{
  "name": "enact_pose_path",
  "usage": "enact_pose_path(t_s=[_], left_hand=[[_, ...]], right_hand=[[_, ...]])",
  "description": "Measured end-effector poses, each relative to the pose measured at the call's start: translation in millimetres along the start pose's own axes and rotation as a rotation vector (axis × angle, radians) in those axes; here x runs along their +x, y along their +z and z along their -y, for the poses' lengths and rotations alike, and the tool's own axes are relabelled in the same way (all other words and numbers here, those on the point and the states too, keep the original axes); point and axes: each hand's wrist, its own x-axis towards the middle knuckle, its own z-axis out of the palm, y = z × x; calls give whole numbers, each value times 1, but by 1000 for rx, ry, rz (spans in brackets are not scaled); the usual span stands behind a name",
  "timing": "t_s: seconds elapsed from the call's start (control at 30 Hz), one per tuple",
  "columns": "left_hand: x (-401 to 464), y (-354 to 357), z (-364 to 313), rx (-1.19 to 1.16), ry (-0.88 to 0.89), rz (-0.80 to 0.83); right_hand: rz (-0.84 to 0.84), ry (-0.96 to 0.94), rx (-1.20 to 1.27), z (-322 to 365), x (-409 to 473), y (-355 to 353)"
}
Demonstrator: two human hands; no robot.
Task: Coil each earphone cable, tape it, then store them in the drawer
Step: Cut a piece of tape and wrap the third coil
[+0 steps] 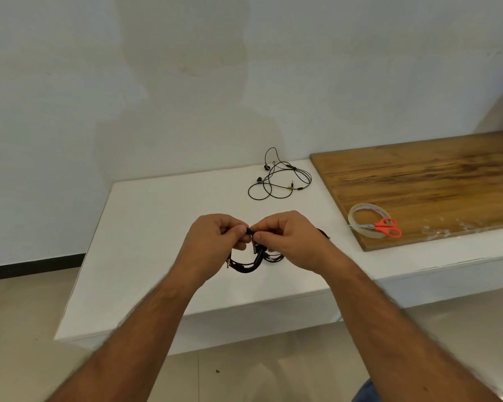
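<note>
Both hands meet above the middle of the white table (145,227), toward its front edge. Left hand (212,242) and right hand (288,239) each pinch the same short stretch of the dark earphone cable (246,266) between thumb and fingertips, knuckles nearly touching. Below the pinch the cable hangs in a loose loop whose long axis runs left to right, parallel to the front edge; a strand trails out past the right wrist. Judgement: this cable is partly coiled and not yet taped.

Second earphone set (279,177) lies untouched near the back edge, beyond the hands — a slack tangle, plug end pointing toward the wooden board (436,175).

Tape roll (368,220) sits on the board's near corner, to the right of the hands, with the red-handled scissors (385,227) resting across it. The right hand is the nearer one to both — the likely reach, while the left hand keeps the coil. No drawer can be made out.
</note>
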Motion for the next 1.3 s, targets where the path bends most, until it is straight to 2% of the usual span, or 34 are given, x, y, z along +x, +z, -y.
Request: enact_pose_path(t_s=[0.17, 0.23, 0.33, 0.47, 0.67, 0.87, 1.1, 1.2, 1.3], left_hand=[[1, -1, 1, -23, -19, -6], [2, -2, 0, -12, -27, -25], [2, -3, 0, -23, -45, -53], [2, -4, -1, -10, -51, -67], [1, -5, -4, 57, -34, -81], [2, -7, -5, 109, -42, -82], [2, -9, -7, -97, -134, -28], [2, -7, -5, -143, -151, -50], [2, -4, -4, -137, -161, -87]], right_hand=[[-43, -45, -183, 1, -1, 6], [-111, -70, -246, 4, -2, 8], [-210, -211, -481, 8, -3, 9], [-205, -285, -696, 11, -2, 17], [-287, -321, -786, 13, 2, 28], [-287, -310, -830, 14, 4, 32], [-362, -347, -849, 14, 2, 33], [-390, -349, -852, 12, 2, 34], [-348, -292, -824, 16, 0, 33]])
